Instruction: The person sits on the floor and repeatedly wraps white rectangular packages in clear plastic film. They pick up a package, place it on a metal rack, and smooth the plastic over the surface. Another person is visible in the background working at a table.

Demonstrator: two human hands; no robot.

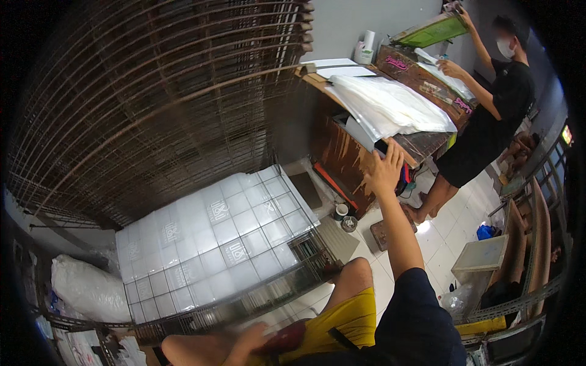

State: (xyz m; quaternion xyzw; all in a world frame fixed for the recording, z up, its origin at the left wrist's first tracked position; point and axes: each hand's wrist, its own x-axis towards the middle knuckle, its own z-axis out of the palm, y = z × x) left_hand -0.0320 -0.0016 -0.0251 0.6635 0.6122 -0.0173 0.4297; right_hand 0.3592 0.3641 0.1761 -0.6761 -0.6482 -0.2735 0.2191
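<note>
My right hand (384,169) reaches forward to the near corner of a wooden work table, its fingers spread at the edge. Just above the fingertips lies a stack of translucent white plastic sheets (390,107), and a dark object partly shows under its corner. Whether the fingers touch the stack or only the table edge, I cannot tell. Low in the view, my left hand (249,340) is beside my bent leg, smeared by motion, its fingers unclear. To the left, printed clear plastic sheets (207,238) lie in rows on a wire rack shelf.
Raised wire rack shelves (152,104) stand over the sheets. At the far right a co-worker (510,91) holds up a green-framed screen (436,30) at the table. A white bottle (365,52), a stool (381,235), small cups (342,211) and a stuffed plastic sack (88,287) are around.
</note>
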